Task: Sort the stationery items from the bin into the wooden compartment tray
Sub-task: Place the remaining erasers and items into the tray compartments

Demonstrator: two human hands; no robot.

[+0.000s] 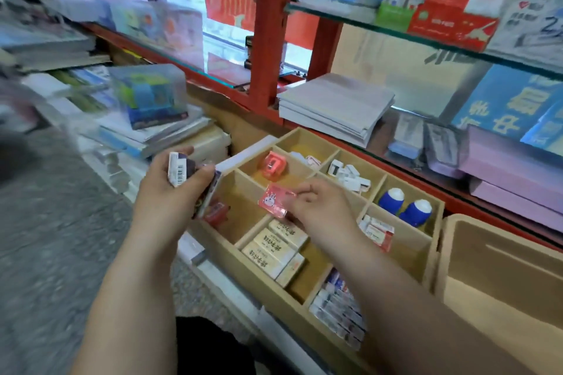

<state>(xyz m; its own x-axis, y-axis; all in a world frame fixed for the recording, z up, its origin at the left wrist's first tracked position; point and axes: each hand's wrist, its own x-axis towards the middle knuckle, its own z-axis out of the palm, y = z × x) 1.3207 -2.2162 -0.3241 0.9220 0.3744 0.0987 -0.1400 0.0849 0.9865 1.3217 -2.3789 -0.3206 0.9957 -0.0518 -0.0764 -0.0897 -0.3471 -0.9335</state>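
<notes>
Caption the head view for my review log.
Right hand pinches a pink packet over the wooden tray; left hand grips small boxes.

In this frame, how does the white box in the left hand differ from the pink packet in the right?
The box is white with a barcode; the packet is pink with a cartoon figure. The left hand grips the box with other small items; the right hand pinches the packet alone. The box is at the tray's left edge, the packet over its compartments. Neither is in a compartment yet.
</notes>
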